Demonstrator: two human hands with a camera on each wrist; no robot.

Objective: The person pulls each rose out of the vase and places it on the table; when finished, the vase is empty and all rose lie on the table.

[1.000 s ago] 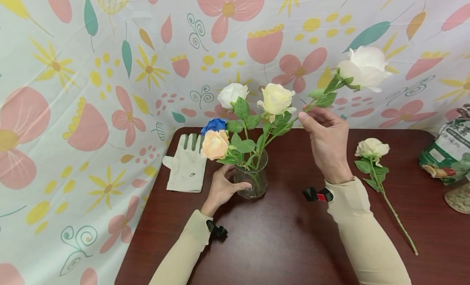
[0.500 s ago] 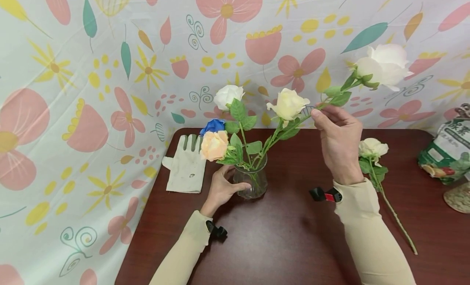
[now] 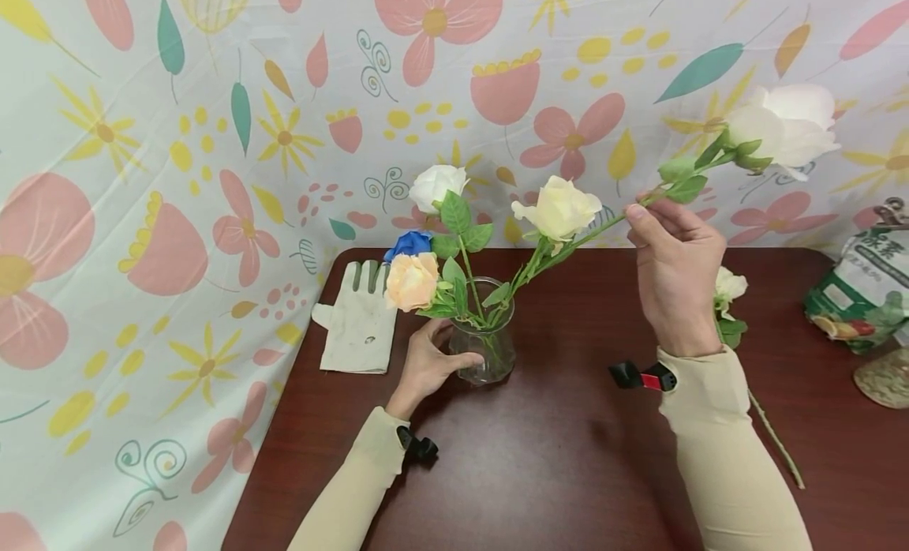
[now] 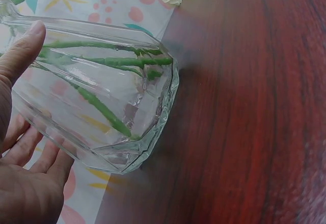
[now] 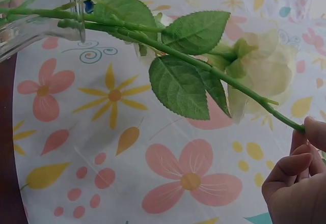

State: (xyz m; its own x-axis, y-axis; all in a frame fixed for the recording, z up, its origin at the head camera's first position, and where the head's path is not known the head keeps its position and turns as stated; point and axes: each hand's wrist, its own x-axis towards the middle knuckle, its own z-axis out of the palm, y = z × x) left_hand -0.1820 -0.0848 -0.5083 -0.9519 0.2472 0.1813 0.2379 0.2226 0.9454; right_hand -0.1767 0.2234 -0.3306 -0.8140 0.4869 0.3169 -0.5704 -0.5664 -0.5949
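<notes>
My left hand (image 3: 435,363) holds the clear glass vase (image 3: 490,357) around its left side, thumb across the front. In the left wrist view, several green stems (image 4: 104,112) show through the glass. The vase bears a white rose (image 3: 438,188), a pale yellow rose (image 3: 559,208), a peach rose (image 3: 413,281) and a blue rose (image 3: 408,245). My right hand (image 3: 678,271) pinches the stem of a large white rose (image 3: 784,131), whose bloom leans far right. In the right wrist view, that stem (image 5: 219,74) slants to the vase's mouth, its lower end at the rim; I cannot tell how far inside.
A white glove (image 3: 360,322) lies left of the vase on the dark red table (image 3: 540,472). Behind my right arm lies another rose, its stem (image 3: 777,440) pointing toward me. At far right stand a green and white bag (image 3: 855,298) and a jar (image 3: 884,377). Patterned cloth (image 3: 284,61) hangs behind.
My right hand has moved right with the large white rose. The yellow rose has shifted right and leans more. My left hand stays on the vase.
</notes>
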